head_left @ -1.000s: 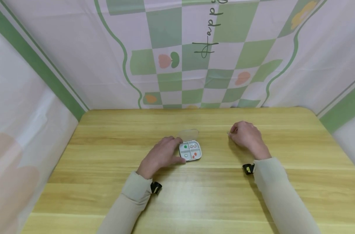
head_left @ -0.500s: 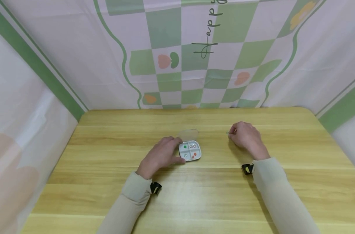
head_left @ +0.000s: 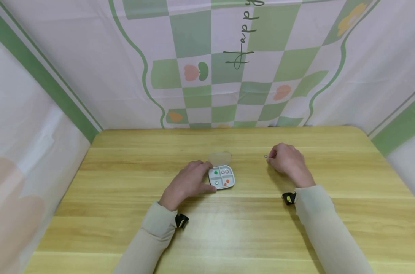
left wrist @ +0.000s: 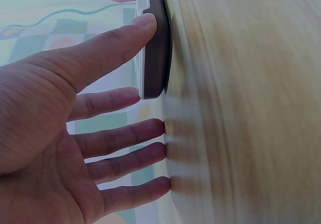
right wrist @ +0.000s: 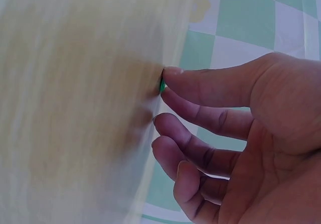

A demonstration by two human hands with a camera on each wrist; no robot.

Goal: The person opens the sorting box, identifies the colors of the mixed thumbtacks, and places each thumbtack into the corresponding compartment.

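A small white pill box [head_left: 221, 177] lies on the table with its clear lid [head_left: 220, 158] raised at the back. Its four-part tray holds a green piece, orange-red pieces and white round pieces with ring marks. My left hand [head_left: 190, 180] grips its left side between thumb and index finger; in the left wrist view the thumb [left wrist: 143, 25] presses the dark lower side, and the other fingers touch the tabletop. At the right, my right hand [head_left: 287, 160] has thumb and index finger pinched at a small green-edged disc [right wrist: 162, 87], down at the table surface.
The wooden table [head_left: 248, 228] reaches back to a hanging cloth [head_left: 224, 87] with green and white checks. More white cloth [head_left: 32, 125] hangs along the left side. Dark wrist cameras [head_left: 181, 220] sit at both cuffs.
The small disc shows slightly more beyond the right fingertips than before. Both hands and the pill box stay nearly where they were.
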